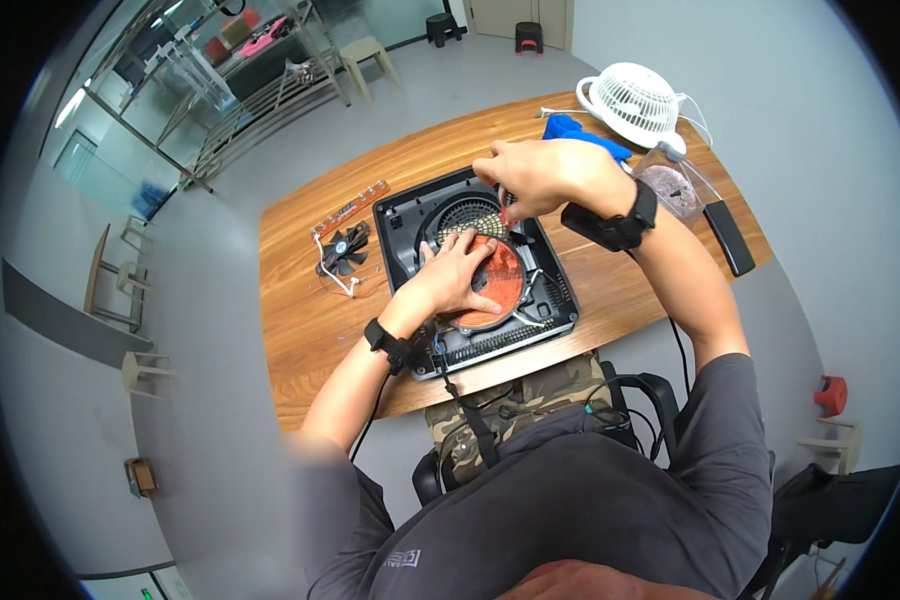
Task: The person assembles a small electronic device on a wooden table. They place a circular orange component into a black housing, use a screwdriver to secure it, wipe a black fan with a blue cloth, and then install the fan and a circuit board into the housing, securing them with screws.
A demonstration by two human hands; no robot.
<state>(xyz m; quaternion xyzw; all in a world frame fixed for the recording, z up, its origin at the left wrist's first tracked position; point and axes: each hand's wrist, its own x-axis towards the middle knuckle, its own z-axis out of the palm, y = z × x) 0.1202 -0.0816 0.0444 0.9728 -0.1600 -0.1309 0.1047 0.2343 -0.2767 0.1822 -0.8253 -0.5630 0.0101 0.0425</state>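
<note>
An opened black induction cooker housing (407, 249) lies on the wooden table in front of me. A round copper coil (504, 275) with a dark centre sits in its near part. My left hand (452, 275) lies on the coil with its fingers spread and holds nothing. Above the coil's far right edge, my right hand (545, 178) is closed round what looks like a screwdriver (504, 214). Mostly the fingers hide this tool; a small red part points downward. A round fan grille (463, 213) shows in the housing beyond the coil.
Left of the housing lie a small black fan (344, 250), an orange strip board (350, 208) and white wires. At the back right are a white caged fan (638, 103), a blue cloth (567, 128), a clear container (673, 190) and a black slab-shaped device (729, 238).
</note>
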